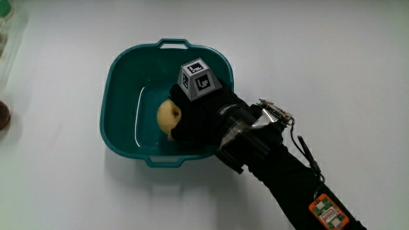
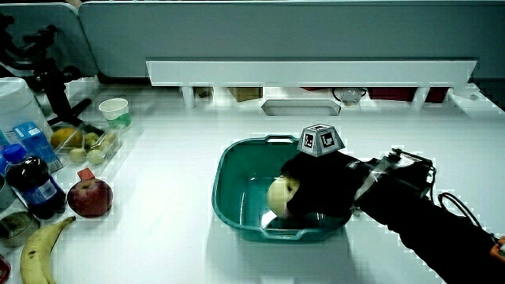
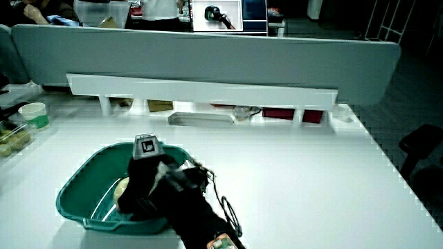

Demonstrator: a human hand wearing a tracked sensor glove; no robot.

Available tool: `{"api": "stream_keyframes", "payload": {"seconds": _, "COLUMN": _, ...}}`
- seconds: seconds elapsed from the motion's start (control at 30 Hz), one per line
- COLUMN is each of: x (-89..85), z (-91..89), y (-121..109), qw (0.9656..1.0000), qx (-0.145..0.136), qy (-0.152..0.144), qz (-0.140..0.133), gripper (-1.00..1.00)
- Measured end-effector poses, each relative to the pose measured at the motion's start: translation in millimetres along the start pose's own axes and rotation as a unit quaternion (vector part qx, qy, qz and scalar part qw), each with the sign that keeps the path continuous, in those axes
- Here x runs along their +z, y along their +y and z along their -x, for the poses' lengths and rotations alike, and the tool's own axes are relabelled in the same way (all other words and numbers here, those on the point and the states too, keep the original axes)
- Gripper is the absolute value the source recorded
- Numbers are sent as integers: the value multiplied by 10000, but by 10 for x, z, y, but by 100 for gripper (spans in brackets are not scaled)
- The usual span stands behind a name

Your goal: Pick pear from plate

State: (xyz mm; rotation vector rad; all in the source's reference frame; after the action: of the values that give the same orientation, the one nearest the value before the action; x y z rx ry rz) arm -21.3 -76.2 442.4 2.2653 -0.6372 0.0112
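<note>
We found the hand (image 1: 198,118) inside the teal basin (image 1: 121,83), its fingers curled around the pale yellow pear (image 1: 169,117), which lay on the basin floor; we judged the grasp closed on the fruit, though the fingertips were hidden. To lift well, we advised a firm, even grip and a straight rise clear of the rim. The basin sat on a white table (image 2: 173,260), with an apple (image 2: 89,197), banana (image 2: 38,248) and dark bottle (image 2: 30,185) near the table's edge, well apart.
</note>
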Motion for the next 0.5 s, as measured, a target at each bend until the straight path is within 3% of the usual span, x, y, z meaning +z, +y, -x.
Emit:
{"api": "stream_keyframes", "payload": {"seconds": 0.2, "x": 261, "z": -5, "y": -213, "qw": 9990, "qx": 223, "qy": 133, "qz": -360, "gripper": 100}}
{"api": "stream_keyframes", "payload": {"seconds": 0.23, "x": 309, "z": -17, "y": -249, "qw": 9988, "qx": 190, "qy": 51, "qz": -449, "gripper": 100}}
{"api": "stream_keyframes", "payload": {"seconds": 0.27, "x": 329, "z": -43, "y": -256, "qw": 9989, "qx": 330, "qy": 204, "qz": -258, "gripper": 100}}
{"api": "stream_keyframes", "payload": {"seconds": 0.3, "x": 432, "z": -43, "y": -365, "qw": 9976, "qx": 146, "qy": -32, "qz": -675, "gripper": 100}}
{"api": "stream_keyframes", "payload": {"seconds": 0.33, "x": 418, "z": -93, "y": -329, "qw": 9988, "qx": 267, "qy": 124, "qz": -394, "gripper": 100}}
{"api": "stream_keyframes", "payload": {"seconds": 0.37, "x": 490, "z": -121, "y": -399, "qw": 9981, "qx": 100, "qy": 67, "qz": -607, "gripper": 100}}
{"api": "stream_keyframes", "payload": {"seconds": 0.4, "x": 444, "z": -193, "y": -329, "qw": 9995, "qx": 211, "qy": 177, "qz": -164, "gripper": 100}}
{"api": "stream_keyframes", "payload": {"seconds": 0.43, "x": 546, "z": -201, "y": -445, "qw": 9983, "qx": 2, "qy": 19, "qz": -589, "gripper": 100}}
{"api": "stream_keyframes", "payload": {"seconds": 0.5, "x": 611, "z": -278, "y": -503, "qw": 9979, "qx": 202, "qy": 301, "qz": -531, "gripper": 100}}
